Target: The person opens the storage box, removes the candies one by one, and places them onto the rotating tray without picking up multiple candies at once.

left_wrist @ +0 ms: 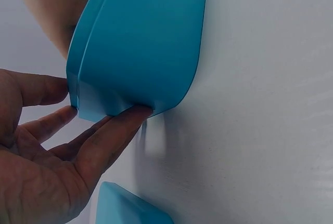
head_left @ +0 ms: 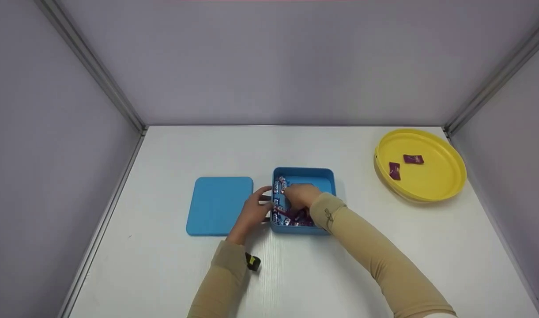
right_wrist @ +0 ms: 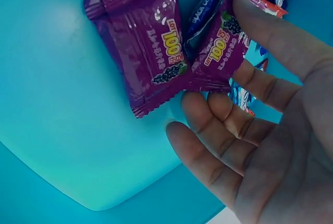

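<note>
Overhead and wrist views of a white, faintly grained table (head_left: 163, 265) enclosed by matte grey panels. A rounded-square blue box (head_left: 324, 179) of smooth, glossy plastic sits near the table's centre; its matching flat lid (head_left: 218, 205) lies just to its left, apart from it. The left hand (head_left: 251, 214) braces the box's outer left wall: in the left wrist view its fingers (left_wrist: 112, 135) are straight and spread, their tips touching the curved lower edge of the wall, gripping nothing. The right hand (head_left: 301, 196) reaches inside the box, over a heap of crinkled foil sweet wrappers (head_left: 280, 212) in purple and blue. In the right wrist view its fingers (right_wrist: 270, 37) are extended and slightly parted; the forefinger lies on a purple sweet (right_wrist: 221, 52) with serrated ends, while a second purple sweet (right_wrist: 151, 47) lies flat on the box floor just beside it. A round yellow plate (head_left: 446, 181) with a raised rim stands well apart at the right, bearing two purple sweets (head_left: 404, 164). Both arms wear beige knit sleeves (head_left: 379, 256).
</note>
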